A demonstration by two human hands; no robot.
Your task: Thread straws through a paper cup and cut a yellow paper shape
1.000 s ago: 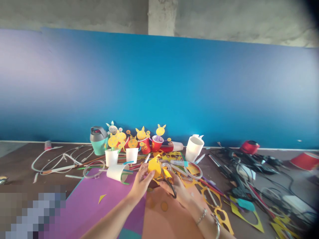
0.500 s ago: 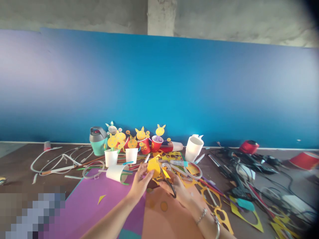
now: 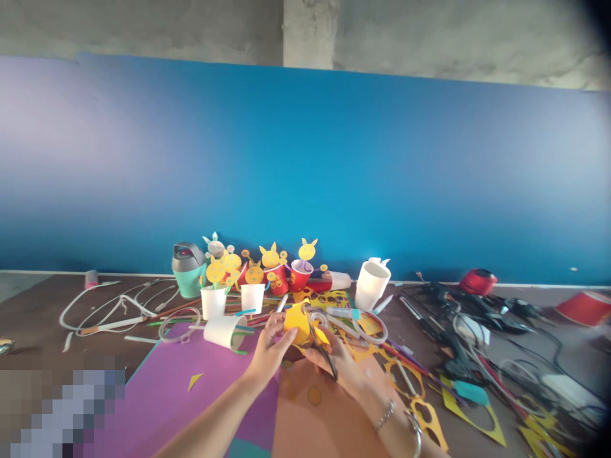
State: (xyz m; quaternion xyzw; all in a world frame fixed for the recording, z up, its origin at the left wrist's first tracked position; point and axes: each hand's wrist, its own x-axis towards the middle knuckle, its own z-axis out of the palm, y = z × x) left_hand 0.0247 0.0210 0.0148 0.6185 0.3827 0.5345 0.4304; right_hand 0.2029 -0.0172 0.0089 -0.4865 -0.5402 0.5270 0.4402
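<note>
Between thumb and fingers, my left hand point(image 3: 273, 346) pinches a piece of yellow paper point(image 3: 294, 322) in the middle of the view. Dark-handled scissors point(image 3: 324, 357) are gripped in my right hand point(image 3: 338, 356), their blades against the right side of the paper. Beneath my hands lie a purple sheet point(image 3: 191, 375) and an orange-brown sheet point(image 3: 310, 413). A small yellow scrap point(image 3: 195, 381) rests on the purple one. Left of my left hand, a white paper cup point(image 3: 223, 332) lies on its side.
Cups with yellow animal-shaped cutouts point(image 3: 270, 257) stand along the back, beside a teal and grey container point(image 3: 188, 273). White stacked cups point(image 3: 372, 283) are right of them. Yellow cut-out scraps point(image 3: 424, 413), black cables point(image 3: 477, 312) and a glue gun point(image 3: 456, 356) lie to the right.
The yellow paper and my left hand have shifted very slightly right, and the paper's angle to the scissors has changed a little.
</note>
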